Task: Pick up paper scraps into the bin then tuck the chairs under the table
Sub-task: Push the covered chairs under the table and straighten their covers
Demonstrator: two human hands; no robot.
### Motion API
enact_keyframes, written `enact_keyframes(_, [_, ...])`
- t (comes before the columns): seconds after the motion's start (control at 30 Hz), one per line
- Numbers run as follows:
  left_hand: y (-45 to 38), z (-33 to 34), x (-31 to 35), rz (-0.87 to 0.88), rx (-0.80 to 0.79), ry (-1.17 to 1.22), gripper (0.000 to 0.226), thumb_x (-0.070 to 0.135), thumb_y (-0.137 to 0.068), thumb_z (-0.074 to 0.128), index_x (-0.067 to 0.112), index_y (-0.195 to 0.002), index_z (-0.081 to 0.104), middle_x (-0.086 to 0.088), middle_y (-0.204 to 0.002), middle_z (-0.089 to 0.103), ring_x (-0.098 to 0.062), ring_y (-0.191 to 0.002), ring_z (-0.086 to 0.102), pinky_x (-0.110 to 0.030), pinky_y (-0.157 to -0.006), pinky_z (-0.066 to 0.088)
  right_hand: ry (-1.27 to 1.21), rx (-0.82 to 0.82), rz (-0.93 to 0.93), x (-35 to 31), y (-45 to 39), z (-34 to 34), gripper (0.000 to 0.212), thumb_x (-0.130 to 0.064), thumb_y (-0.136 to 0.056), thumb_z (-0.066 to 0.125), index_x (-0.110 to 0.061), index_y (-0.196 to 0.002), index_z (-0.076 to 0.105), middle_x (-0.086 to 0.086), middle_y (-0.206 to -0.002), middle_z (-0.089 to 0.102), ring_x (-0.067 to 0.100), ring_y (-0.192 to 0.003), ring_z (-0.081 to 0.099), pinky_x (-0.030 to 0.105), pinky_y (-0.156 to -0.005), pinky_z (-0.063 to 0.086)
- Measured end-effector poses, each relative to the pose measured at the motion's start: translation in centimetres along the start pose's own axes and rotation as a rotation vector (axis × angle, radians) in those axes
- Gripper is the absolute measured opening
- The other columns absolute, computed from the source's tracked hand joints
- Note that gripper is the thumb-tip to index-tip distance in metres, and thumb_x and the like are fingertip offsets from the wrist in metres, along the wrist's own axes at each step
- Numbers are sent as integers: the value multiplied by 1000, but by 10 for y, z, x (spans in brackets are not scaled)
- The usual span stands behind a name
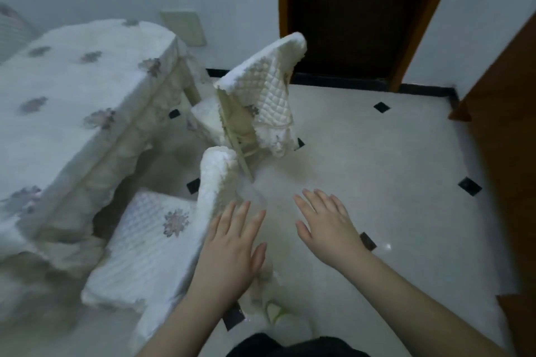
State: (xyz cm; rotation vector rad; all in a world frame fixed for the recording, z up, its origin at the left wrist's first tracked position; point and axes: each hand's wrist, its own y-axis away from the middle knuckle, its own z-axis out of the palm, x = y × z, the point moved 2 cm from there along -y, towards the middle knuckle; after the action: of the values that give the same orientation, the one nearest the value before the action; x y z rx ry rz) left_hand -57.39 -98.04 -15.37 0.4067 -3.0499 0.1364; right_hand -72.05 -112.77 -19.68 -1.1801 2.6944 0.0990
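Two bare hands are being held out, palms down and fingers straight, over the tiled floor [377, 153] beside a cloth-covered table [72, 90], in what is being read as the chair-tucking stage of a tidy-up. The left hand [232, 243] is being kept spread and empty just at the back of the near chair [162, 240], whose quilted backrest is being crossed by its fingertips; whether skin and fabric are touching cannot be told through the blur. The right hand [324, 223] is being carried equally flat and empty, apart from the left and over bare floor, with nothing being gripped by either. The near chair is being shown drawn out from the table's long edge, its cushioned seat facing the hanging tablecloth, so that a push from behind the backrest is being judged the likely reason for the hands' placement. A second chair [261, 101] is being seen further along, near the table's far corner, angled away and also not pushed in, its quilted cover draped over the back. No paper scraps and no bin are being made out anywhere in view, and the paper-clearing part is therefore being judged as possibly finished, though this cannot be confirmed. A dark wooden doorway [348, 14] is being framed behind
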Motion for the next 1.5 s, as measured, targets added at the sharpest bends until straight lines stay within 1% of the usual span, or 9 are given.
enact_keyframes(0.27, [25,12,-81,-359,-51,35,58,51,-86,44,25,-137,50,-10,-142,50,-35,-131,45,-53,-104,38,61,-6,-415,-72,-112,8,71,-34,-68,71,-17,-133,49,7,-131,56,27,-123,50,45,-101,40])
enact_keyframes(0.47, [69,27,-96,-609,-97,185,88,72,-75,49,27,-148,29,3,-144,48,-23,-123,55,-46,-90,51,59,-102,-694,-113,-172,26,86,-28,-62,76,-20,-141,42,6,-142,47,26,-134,39,45,-111,25])
enact_keyframes(0.6, [85,46,-86,-816,-181,223,93,72,-68,59,27,-146,34,6,-134,56,-14,-114,60,-36,-81,54,129,-316,-913,-133,-213,40,68,-34,-74,67,-27,-138,43,-3,-146,39,20,-141,24,40,-115,7])
enact_keyframes(0.8, [78,58,-74,-1087,-127,228,69,50,-44,76,32,-110,65,13,-98,72,-15,-84,70,-30,-67,54,160,-427,-1160,-142,-253,58,39,-31,-77,61,-33,-116,59,-9,-119,60,14,-120,47,31,-107,23])
enact_keyframes(0.93, [60,46,-71,-1229,-126,214,45,32,-67,77,35,-111,67,11,-102,72,-15,-91,69,-25,-77,48,204,-451,-1292,-150,-261,62,27,-23,-72,61,-30,-98,65,-7,-99,67,15,-99,59,30,-90,36])
enact_keyframes(1.13, [55,49,-75,-1285,-251,202,38,36,-93,55,36,-131,54,10,-126,63,-8,-112,58,-13,-78,29,329,-519,-1378,-159,-263,46,21,-12,-79,52,-28,-93,55,-4,-97,63,20,-91,61,31,-70,44])
enact_keyframes(1.27, [49,41,-69,-1262,-201,158,31,39,-91,57,38,-122,62,10,-114,69,-10,-103,62,-12,-69,22,383,-537,-1404,-161,-267,42,28,-9,-80,49,-25,-101,58,-3,-97,62,21,-86,60,35,-68,48])
enact_keyframes(1.37, [44,47,-61,-1295,-112,235,26,41,-84,63,43,-109,68,11,-100,73,-12,-92,68,-14,-72,33,383,-522,-1399,-149,-275,36,33,-7,-80,48,-24,-106,59,-1,-102,63,22,-91,61,32,-66,42])
enact_keyframes(1.5, [21,64,-56,-1236,-228,338,36,37,-94,57,33,-130,57,11,-124,62,-1,-110,54,3,-67,23,359,-516,-1377,-120,-292,24,30,-10,-81,48,-26,-102,60,-6,-102,63,19,-96,61,30,-66,38])
